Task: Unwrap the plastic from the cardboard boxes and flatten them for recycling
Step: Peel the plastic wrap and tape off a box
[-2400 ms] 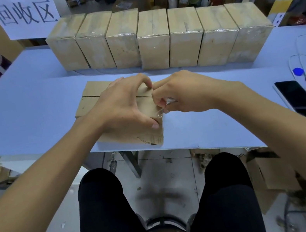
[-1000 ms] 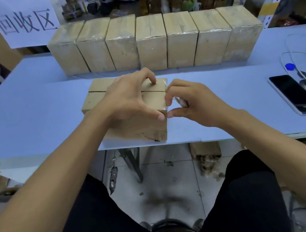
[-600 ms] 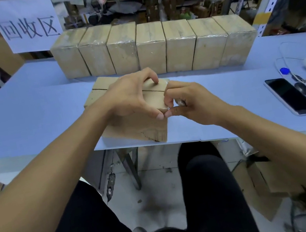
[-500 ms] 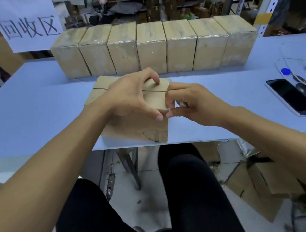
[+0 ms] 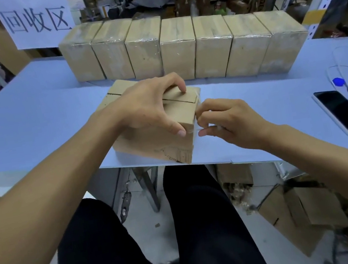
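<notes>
A brown cardboard box sits at the front edge of the pale blue table, its top flaps closed along a dark seam. My left hand lies over the box top, fingers curled down on the flap and thumb on the near right corner. At that same right edge my right hand pinches a thin strip of clear plastic wrap between thumb and fingers. The wrap is nearly transparent and hard to trace.
A row of several plastic-wrapped boxes lines the back of the table. A black phone, keys with a blue tag and a white cable lie at the right. A paper sign hangs back left. Loose cardboard sits on the floor.
My right hand has shifted a little out from the box's right edge, still pinching the clear wrap. My left hand stays on the box top. The camera tilted up slightly.
</notes>
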